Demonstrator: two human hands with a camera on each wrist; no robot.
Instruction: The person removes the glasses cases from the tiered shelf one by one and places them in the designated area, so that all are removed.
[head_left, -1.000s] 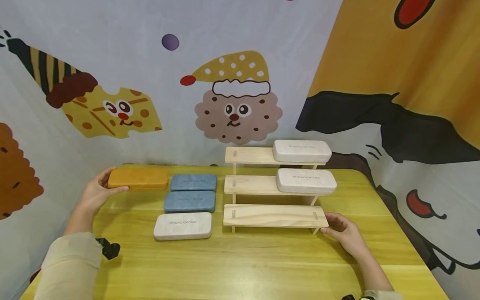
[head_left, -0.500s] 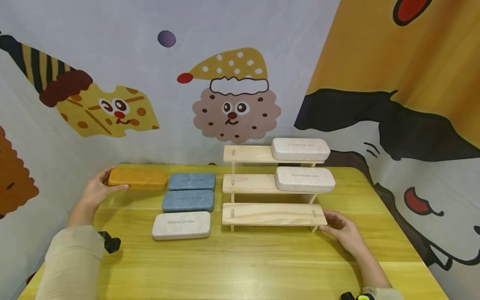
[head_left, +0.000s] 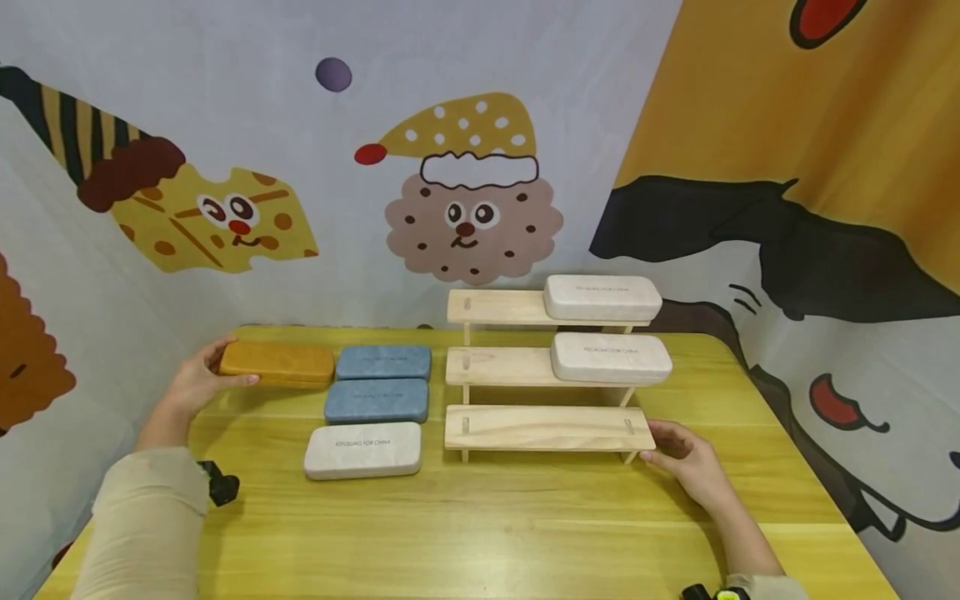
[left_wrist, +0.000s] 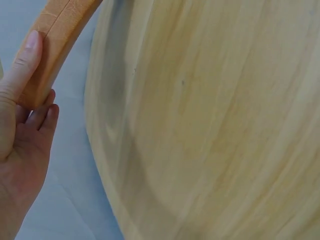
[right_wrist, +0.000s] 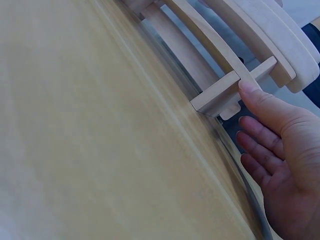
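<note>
So the left hand [head_left: 197, 383] has the orange case [head_left: 281, 363] pinched by its left end, thumb on the near side and fingers round the far side. That case is over at the far left of the table [head_left: 480, 525], its right end just beside the blues. Can't tell from here whether its underside touches the wood.

The right hand [head_left: 690, 467] is on the wooden stand [head_left: 547, 429], a three-step thing on the right. It's gripping the right end of the lowest, nearest step, thumb by the leg there, other fingers loosely bent, index mostly hidden in the wrist view.

Between orange and stand there's a far blue case [head_left: 384, 362] with a near blue case [head_left: 377, 401] right up against it, then a loose white case [head_left: 363, 450] nearest of the bunch. Two more whites up on the stand, both toward the right: a middle-step case [head_left: 611, 357] and a top-step case [head_left: 602, 297]. Behind it all, a cartoon cloth [head_left: 277, 83] with cheese and a cookie in party hats, lol.
</note>
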